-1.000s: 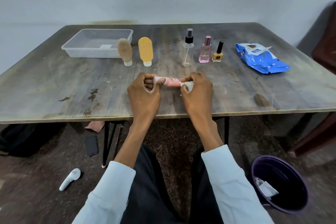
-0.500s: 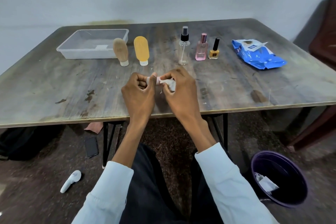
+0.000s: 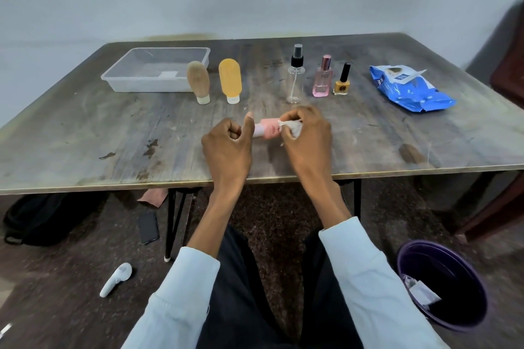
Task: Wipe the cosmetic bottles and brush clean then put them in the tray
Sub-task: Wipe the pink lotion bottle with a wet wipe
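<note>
While left hand (image 3: 226, 147) grips pink bottle (image 3: 266, 129) and right hand (image 3: 307, 136) pinches wipe (image 3: 292, 126) on it, tray (image 3: 147, 85) looks empty, five items unwiped.

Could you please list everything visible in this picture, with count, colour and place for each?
table: 1, grey wood, centre.
tray: 1, clear plastic, far left of table.
squeeze bottles: 2, tan and orange, cap down, right of tray.
spray bottle: 1, clear, black top, mid table.
perfume bottle: 1, pink, right of spray bottle.
nail polish: 1, yellow, black cap, beside perfume.
wipes pack: 1, blue, far right of table.
bin: 1, purple, floor right.
phone: 1, black, floor under table.
bag: 1, black, floor left.
white device: 1, floor left.
pink bottle: 1, held between hands.
wipe: 1, white, in right hand.
left hand, right hand: over near table edge.
</note>
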